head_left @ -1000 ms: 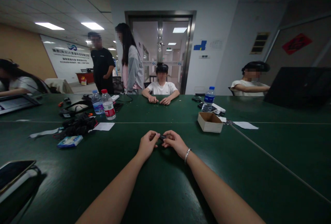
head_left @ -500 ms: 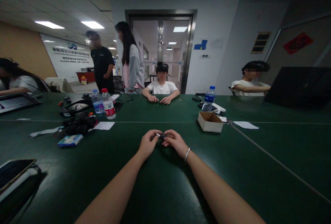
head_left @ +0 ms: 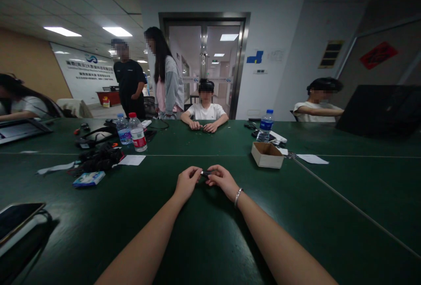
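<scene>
Between my two hands, above the green table (head_left: 204,232), is a small dark object (head_left: 205,174) with a shiny light end on its left; it is too small to name. The fingers of my left hand (head_left: 188,183) pinch its light end. My right hand (head_left: 223,179), with a silver bracelet (head_left: 238,197) at the wrist, is closed on the dark end. Both forearms reach in from the bottom edge.
An open box (head_left: 268,155) and a blue-capped bottle (head_left: 265,126) stand right of my hands. On the left are black cables (head_left: 98,158), a blue packet (head_left: 88,179), two bottles and a phone (head_left: 19,221). A person (head_left: 206,112) sits opposite; others are around.
My left fingers have shifted slightly and now cover more of the object's shiny end. My right hand has hardly moved.
</scene>
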Demonstrator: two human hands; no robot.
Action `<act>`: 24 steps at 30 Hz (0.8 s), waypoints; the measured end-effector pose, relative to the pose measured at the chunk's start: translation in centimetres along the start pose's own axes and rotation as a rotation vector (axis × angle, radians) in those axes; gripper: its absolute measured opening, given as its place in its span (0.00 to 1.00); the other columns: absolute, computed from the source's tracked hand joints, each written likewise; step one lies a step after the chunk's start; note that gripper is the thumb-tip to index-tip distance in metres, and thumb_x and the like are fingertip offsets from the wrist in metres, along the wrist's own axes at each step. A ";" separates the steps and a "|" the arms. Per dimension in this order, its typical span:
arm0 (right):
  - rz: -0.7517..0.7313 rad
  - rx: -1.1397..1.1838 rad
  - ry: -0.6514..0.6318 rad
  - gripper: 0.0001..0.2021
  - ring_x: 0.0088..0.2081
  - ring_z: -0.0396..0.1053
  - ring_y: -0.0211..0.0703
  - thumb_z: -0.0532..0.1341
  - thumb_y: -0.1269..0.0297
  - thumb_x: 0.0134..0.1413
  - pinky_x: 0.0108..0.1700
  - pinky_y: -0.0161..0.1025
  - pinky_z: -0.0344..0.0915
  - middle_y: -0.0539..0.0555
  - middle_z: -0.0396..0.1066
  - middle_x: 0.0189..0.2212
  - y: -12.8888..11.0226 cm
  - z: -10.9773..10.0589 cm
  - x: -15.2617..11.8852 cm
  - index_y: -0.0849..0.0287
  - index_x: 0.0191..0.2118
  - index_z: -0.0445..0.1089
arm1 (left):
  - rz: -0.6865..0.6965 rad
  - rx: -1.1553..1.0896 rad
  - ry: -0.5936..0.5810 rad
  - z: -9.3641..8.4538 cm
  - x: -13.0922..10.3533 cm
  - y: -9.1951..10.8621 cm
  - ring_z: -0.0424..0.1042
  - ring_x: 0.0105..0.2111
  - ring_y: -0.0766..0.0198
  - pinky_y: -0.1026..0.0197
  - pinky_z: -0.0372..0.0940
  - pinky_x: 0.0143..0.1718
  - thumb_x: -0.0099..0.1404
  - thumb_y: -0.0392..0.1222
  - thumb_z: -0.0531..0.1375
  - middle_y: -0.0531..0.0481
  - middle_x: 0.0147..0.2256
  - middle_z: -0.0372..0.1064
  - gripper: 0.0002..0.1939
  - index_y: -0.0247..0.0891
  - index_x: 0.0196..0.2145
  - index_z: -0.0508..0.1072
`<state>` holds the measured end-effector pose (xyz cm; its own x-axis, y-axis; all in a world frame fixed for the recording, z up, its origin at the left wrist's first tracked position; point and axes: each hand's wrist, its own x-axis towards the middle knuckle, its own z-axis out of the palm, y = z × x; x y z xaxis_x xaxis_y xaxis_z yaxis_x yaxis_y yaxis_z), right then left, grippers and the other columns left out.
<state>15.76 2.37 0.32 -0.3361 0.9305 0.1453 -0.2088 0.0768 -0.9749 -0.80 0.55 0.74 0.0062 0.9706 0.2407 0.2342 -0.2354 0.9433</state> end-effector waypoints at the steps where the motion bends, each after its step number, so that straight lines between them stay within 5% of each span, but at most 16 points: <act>1: -0.004 -0.007 -0.002 0.16 0.27 0.71 0.39 0.66 0.66 0.39 0.28 0.32 0.67 0.49 0.69 0.24 0.0 0.0 0.0 0.61 0.36 0.64 | -0.003 0.008 0.004 0.0 0.0 0.0 0.69 0.30 0.63 0.64 0.64 0.30 0.57 0.54 0.55 0.49 0.29 0.69 0.18 0.36 0.35 0.72; 7: -0.035 -0.033 -0.008 0.15 0.29 0.71 0.39 0.65 0.68 0.38 0.27 0.32 0.66 0.49 0.68 0.25 0.1 0.0 0.1 0.60 0.36 0.64 | -0.053 0.029 0.015 0.1 0.0 0.0 0.67 0.26 0.64 0.64 0.63 0.27 0.58 0.57 0.54 0.50 0.25 0.67 0.21 0.35 0.30 0.72; 14: -0.041 -0.036 0.020 0.15 0.29 0.71 0.41 0.65 0.67 0.39 0.27 0.32 0.67 0.49 0.68 0.24 0.3 -0.1 0.2 0.60 0.36 0.64 | 0.098 -0.165 -0.033 0.1 0.0 -0.2 0.67 0.44 0.58 0.59 0.67 0.39 0.58 0.41 0.56 0.44 0.48 0.64 0.17 0.41 0.46 0.68; 24: -0.070 -0.056 0.048 0.15 0.30 0.70 0.40 0.65 0.67 0.38 0.27 0.32 0.67 0.49 0.68 0.27 0.3 0.0 0.2 0.60 0.37 0.64 | 0.065 -0.084 -0.057 0.2 0.1 -0.5 0.69 0.38 0.62 0.62 0.66 0.36 0.61 0.44 0.54 0.46 0.41 0.68 0.14 0.38 0.43 0.69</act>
<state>15.66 2.60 0.02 -0.2782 0.9381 0.2062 -0.1782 0.1605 -0.9708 -0.72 0.80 0.25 0.0744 0.9538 0.2909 0.1492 -0.2991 0.9425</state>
